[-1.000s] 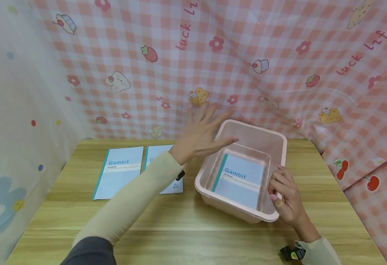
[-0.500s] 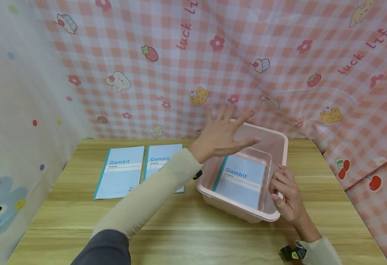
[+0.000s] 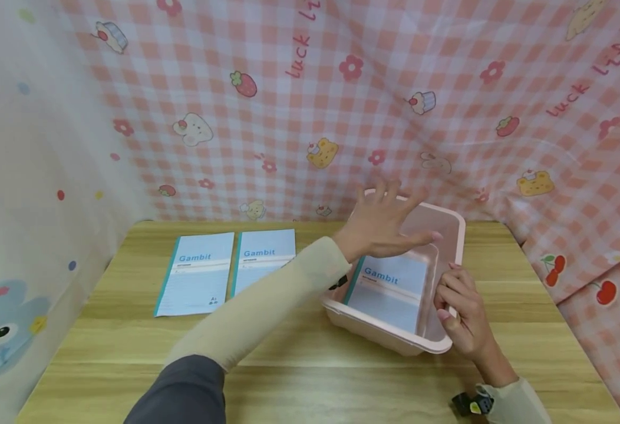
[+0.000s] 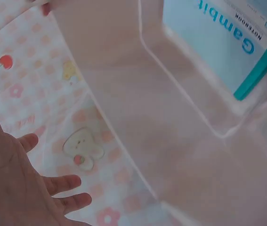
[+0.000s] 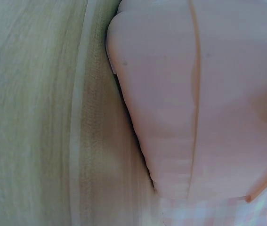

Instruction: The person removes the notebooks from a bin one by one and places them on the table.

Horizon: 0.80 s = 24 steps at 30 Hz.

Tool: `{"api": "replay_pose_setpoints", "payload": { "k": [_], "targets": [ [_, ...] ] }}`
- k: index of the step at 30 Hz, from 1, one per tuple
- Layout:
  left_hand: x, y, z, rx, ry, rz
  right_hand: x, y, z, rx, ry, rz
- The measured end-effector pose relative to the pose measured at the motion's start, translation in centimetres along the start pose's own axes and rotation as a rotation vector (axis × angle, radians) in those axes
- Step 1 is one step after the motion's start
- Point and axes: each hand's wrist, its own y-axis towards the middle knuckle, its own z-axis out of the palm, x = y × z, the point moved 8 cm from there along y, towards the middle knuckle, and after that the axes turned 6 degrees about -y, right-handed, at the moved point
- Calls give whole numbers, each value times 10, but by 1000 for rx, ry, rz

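The left hand [image 3: 381, 227], right of centre in the head view, hangs over the rear left of the pink bin [image 3: 373, 334], fingers spread wide, holding nothing; the left wrist view shows a gap between its visible fingers and the rim. The right hand [image 3: 464, 306] has its fingers curled round the bin's right-hand rim, a closed grip that probably steadies it; the bin stands askew on the table [image 3: 289, 386]. One notebook [image 3: 386, 291] lies cover up inside, on the floor of the bin, which seems roomy enough to keep it flat; two more, the outer notebook [image 3: 195, 274] and the sleeve-crossed notebook [image 3: 262, 256], lie left of centre, side by side, presumably for separate pickup.
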Motion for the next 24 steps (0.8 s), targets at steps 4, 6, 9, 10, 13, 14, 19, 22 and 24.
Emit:
{"api": "replay_pose_setpoints", "payload": {
  "k": [4, 6, 9, 10, 13, 14, 19, 22, 24],
  "targets": [
    [-9, 7, 11, 39, 87, 11, -2, 0, -2, 3, -12, 15],
    [-12, 9, 16, 34, 157, 25, -1, 0, -2, 0, -6, 10],
    [-14, 9, 25, 59, 170, 29, -1, 0, -2, -1, 0, 6],
    [-14, 8, 29, 76, 154, 27, 0, 0, -2, -2, 4, 4],
    [-11, 8, 43, 160, 37, 4, -1, 0, -2, -4, 7, 4],
    [-9, 8, 48, 193, 4, -9, -1, 0, -2, -5, 8, 5],
    [-1, 11, 68, 285, 17, -45, -2, 0, -2, -6, 6, 7],
    [3, 13, 80, 346, 21, -83, -1, 0, -1, -6, 3, 0],
    [3, 14, 85, 370, 12, -104, -1, 0, -1, -6, 3, -3]
  ]
}}
